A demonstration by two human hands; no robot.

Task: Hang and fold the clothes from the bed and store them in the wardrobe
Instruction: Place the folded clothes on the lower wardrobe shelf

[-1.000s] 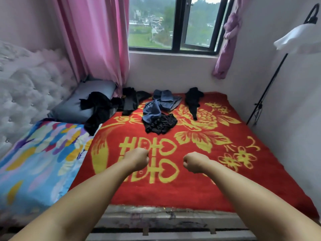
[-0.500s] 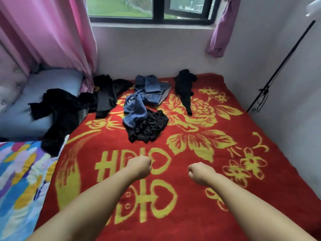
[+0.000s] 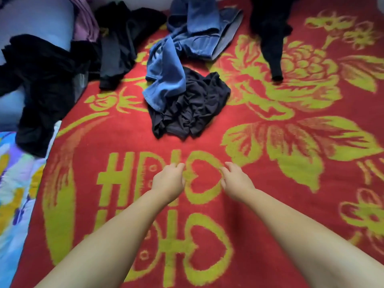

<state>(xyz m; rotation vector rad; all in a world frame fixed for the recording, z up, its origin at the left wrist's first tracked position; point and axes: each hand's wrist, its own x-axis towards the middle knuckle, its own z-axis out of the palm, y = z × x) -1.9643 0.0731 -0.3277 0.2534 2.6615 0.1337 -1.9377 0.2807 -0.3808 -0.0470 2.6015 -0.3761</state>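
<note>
Both my forearms reach forward over the bed, bare to the elbow, running in from the lower corners and drawing closer toward the wrists. My left hand (image 3: 169, 180) is palm down above the yellow lettering of the red blanket (image 3: 270, 215), fingers loosely bent and pointing ahead, its grip slack and holding nothing. My right hand (image 3: 236, 180) sits just beside it at the same height, also palm down, fingers relaxed and slightly spread, its grip likewise loose and empty. A yellow heart shape in the blanket pattern shows between the two hands. Whether my fingertips touch the blanket or hover above it, I cannot tell.

The clothes lie farther up the bed, apart from both hands. Nearest, straight ahead, is a crumpled black garment (image 3: 193, 109), with a blue denim piece (image 3: 166, 80) draped over its left edge and running back to a heap of more blue denim (image 3: 203, 28) near the top. To the right, a long black garment (image 3: 270, 38) trails down across the big yellow flower. To the left, a dark garment (image 3: 122, 44) lies bunched, and another black garment (image 3: 45, 84) sprawls over the grey-blue pillow (image 3: 31, 17) and onto the edge of the multicoloured quilt (image 3: 14, 194) at the left side.
</note>
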